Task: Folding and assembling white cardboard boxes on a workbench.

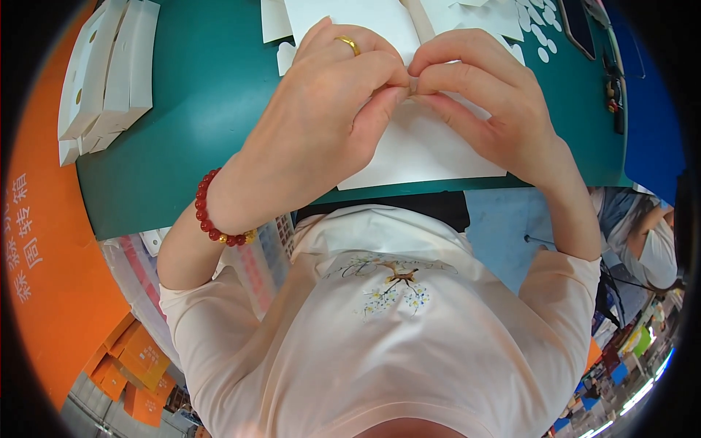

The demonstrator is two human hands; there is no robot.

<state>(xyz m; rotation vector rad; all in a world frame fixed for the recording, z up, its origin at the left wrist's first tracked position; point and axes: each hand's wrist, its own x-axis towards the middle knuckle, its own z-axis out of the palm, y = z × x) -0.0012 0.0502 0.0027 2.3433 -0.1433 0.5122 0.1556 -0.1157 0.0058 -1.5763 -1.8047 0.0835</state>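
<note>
Over a white card sheet (427,153) on the green tabletop, my two hands meet fingertip to fingertip. My left hand (321,109), with a gold ring and a red bead bracelet (202,208), pinches with thumb and forefinger. Opposite it, my right hand (496,98) is also pinched, its thumb and fingers pressed together at the same spot. What lies between the fingertips is small and mostly hidden. Just beyond them a narrow beige strip (419,20) runs away over the white sheets; whether it reaches my fingers I cannot tell.
White folded boxes (109,77) stand together at the left of the green table (197,66). Small white ovals (540,33) lie scattered at the far right beside a dark phone (577,28). Orange boxes (139,358) are at the lower left. Another person (642,241) sits at the right.
</note>
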